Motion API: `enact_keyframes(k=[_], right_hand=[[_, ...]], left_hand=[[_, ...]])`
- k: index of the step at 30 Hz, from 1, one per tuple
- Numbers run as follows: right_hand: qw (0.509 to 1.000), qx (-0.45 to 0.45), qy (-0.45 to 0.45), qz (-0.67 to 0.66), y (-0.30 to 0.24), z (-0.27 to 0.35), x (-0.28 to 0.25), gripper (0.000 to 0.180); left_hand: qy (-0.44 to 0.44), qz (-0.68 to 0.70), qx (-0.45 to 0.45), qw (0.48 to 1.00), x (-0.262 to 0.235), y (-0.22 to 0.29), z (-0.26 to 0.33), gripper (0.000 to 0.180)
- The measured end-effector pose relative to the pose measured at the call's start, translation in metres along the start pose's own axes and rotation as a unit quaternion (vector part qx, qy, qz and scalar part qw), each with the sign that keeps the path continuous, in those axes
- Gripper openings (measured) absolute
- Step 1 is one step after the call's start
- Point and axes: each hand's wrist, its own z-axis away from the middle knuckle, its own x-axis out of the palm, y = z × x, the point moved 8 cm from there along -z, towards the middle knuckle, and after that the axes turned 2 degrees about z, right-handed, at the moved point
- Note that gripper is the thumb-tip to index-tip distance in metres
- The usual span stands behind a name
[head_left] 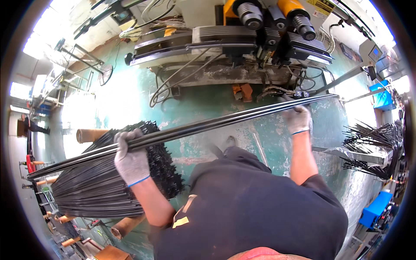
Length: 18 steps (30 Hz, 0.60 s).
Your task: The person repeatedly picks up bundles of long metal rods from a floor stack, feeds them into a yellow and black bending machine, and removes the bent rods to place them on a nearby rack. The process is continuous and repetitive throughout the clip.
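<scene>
Both my hands wear grey-white work gloves with blue cuffs. A bundle of several long, thin black rods [208, 125] stretches across in front of me, rising from lower left to upper right. My left hand [131, 158] is wrapped round the bundle left of its middle, above a large stack of similar dark rods [99, 186]. Nearer the other end, my right hand [299, 118] grips the bundle close to the machine's lower right. The bundle's far left end reaches past the stack.
A machine [229, 45] with a long bed and orange motor units stands ahead, cables hanging from it. Brown cardboard tubes [125, 226] support the stack. At right lies another pile of black rods [372, 149], near a blue box [376, 209]. Orange-brown blocks [242, 92] sit under the machine.
</scene>
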Motion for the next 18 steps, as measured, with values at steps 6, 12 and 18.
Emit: enact_keyframes(k=[6, 12, 18], right_hand=[[0.98, -0.113, 0.128, -0.097, 0.019, -0.046, 0.079, 0.026], [0.956, -0.248, 0.154, -0.037, -0.082, -0.078, 0.043, 0.023], [0.91, -0.286, 0.298, 0.039, -0.113, -0.124, 0.062, 0.02]], left_hand=[[-0.102, -0.07, -0.086, 0.989, 0.067, -0.081, -0.056, 0.03], [-0.121, -0.006, -0.061, 0.991, 0.076, -0.041, -0.151, 0.035], [-0.084, -0.113, -0.043, 0.989, 0.031, -0.066, -0.243, 0.026]])
